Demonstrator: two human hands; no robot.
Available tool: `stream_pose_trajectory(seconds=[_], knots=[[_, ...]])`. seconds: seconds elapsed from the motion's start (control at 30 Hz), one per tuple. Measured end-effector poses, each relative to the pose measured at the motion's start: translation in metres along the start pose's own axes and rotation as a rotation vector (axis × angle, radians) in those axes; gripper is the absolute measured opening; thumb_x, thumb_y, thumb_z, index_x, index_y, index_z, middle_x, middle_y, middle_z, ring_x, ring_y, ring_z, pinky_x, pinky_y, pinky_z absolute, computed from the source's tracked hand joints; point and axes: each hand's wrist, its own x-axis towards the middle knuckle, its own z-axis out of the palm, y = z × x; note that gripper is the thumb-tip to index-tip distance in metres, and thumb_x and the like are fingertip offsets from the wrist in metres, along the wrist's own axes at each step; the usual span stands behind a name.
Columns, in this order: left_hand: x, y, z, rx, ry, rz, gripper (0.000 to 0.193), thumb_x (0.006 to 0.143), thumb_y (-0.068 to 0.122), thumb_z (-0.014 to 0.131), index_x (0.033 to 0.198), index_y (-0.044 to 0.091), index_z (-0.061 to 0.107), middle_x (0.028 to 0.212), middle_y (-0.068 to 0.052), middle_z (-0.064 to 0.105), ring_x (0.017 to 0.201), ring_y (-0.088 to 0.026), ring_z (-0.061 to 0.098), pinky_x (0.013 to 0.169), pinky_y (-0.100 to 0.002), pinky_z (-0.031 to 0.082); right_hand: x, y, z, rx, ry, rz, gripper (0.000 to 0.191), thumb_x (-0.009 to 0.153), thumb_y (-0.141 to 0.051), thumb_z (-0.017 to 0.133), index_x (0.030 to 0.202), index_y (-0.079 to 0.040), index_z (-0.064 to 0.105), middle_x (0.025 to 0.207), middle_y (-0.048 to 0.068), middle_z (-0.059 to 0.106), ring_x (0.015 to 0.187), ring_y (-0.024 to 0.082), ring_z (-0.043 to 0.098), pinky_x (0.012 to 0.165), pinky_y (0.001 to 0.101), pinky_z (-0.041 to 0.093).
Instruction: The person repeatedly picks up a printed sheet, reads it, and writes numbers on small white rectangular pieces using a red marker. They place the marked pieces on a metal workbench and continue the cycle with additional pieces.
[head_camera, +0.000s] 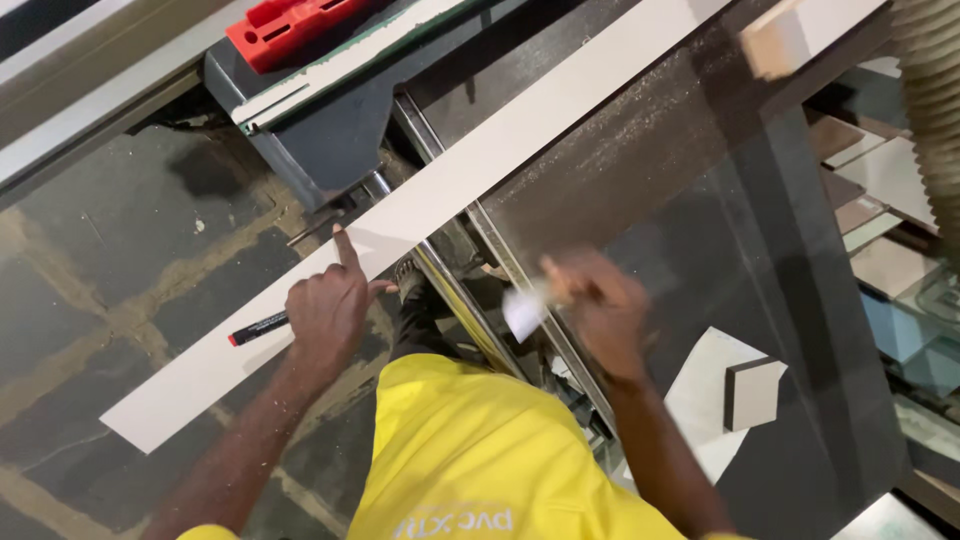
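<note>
- We see a long white strip of board lying across the saw table, its long axis running on a diagonal from the lower left of the view up to the upper right.
- Its lower-left end hangs out past the machine over the dark stone floor; its upper-right end runs out of the view at the top.
- Our left hand rests on the near edge of the strip, forefinger stretched out and pointing up onto the white face, the other fingers curled in.
- In that curled grip we hold a black marker with a red end, which lies nearly level, red tip pointing left, away from the strip's upper end.
- Our right hand is blurred; it hovers over the dark table just right of the metal rail, fingers pinched on a small white scrap.
- A red plastic piece sits on the machine at the top left, well apart from both hands.
- A small block with a dark edge stands on a white offcut to the right of the right arm.
</note>
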Motion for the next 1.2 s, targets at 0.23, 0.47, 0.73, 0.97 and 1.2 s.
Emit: stream_pose_trajectory(seconds=[0.23, 0.47, 0.73, 0.97, 1.2], knots=[[0.000, -0.006, 0.010, -0.046, 0.017, -0.086, 0.108, 0.079, 0.064, 0.071, 0.152, -0.008, 0.035, 0.058, -0.010, 0.065, 0.043, -0.021, 0.059, 0.040, -0.036, 0.042, 0.144, 0.082, 0.115, 0.175, -0.151, -0.016, 0.011, 0.099, -0.010, 0.075, 0.105, -0.004, 0.069, 0.105, 0.004, 0.071, 0.095, 0.011, 0.069, 0.078, 0.0266, 0.058], [-0.004, -0.007, 0.018, -0.094, 0.005, -0.145, 0.106, 0.079, 0.062, 0.073, 0.154, -0.004, 0.036, 0.056, -0.008, 0.065, 0.041, -0.022, 0.058, 0.041, -0.037, 0.043, 0.171, 0.123, 0.123, 0.074, -0.180, -0.249, 0.020, 0.090, 0.007, 0.075, 0.104, -0.003, 0.065, 0.108, 0.005, 0.069, 0.102, 0.019, 0.071, 0.085, 0.0307, 0.060], [-0.009, -0.007, 0.016, -0.119, 0.158, -0.097, 0.099, 0.082, 0.055, 0.074, 0.153, -0.004, 0.038, 0.065, -0.010, 0.066, 0.047, -0.026, 0.061, 0.042, -0.039, 0.045, 0.267, 0.177, 0.004, -0.168, 0.204, 0.282, 0.004, 0.107, -0.014, 0.072, 0.107, -0.014, 0.076, 0.095, 0.001, 0.073, 0.081, 0.013, 0.065, 0.069, 0.0265, 0.054], [0.004, 0.028, 0.012, -0.103, 0.100, -0.059, 0.093, 0.088, 0.058, 0.068, 0.154, -0.001, 0.039, 0.052, -0.004, 0.059, 0.037, -0.016, 0.048, 0.033, -0.035, 0.039, 0.204, 0.151, -0.034, 0.045, -0.414, 0.341, 0.009, 0.098, -0.009, 0.077, 0.104, -0.005, 0.071, 0.097, 0.003, 0.071, 0.088, 0.009, 0.065, 0.077, 0.0243, 0.056], [0.080, 0.119, 0.026, -0.391, 0.291, 0.322, 0.081, 0.096, 0.043, 0.067, 0.156, -0.003, 0.039, 0.053, -0.006, 0.060, 0.042, -0.021, 0.053, 0.037, -0.040, 0.042, 0.195, 0.165, -0.004, 0.060, -0.436, 0.361, 0.010, 0.095, -0.004, 0.078, 0.103, -0.003, 0.071, 0.098, 0.001, 0.071, 0.090, 0.008, 0.064, 0.078, 0.0254, 0.055]])
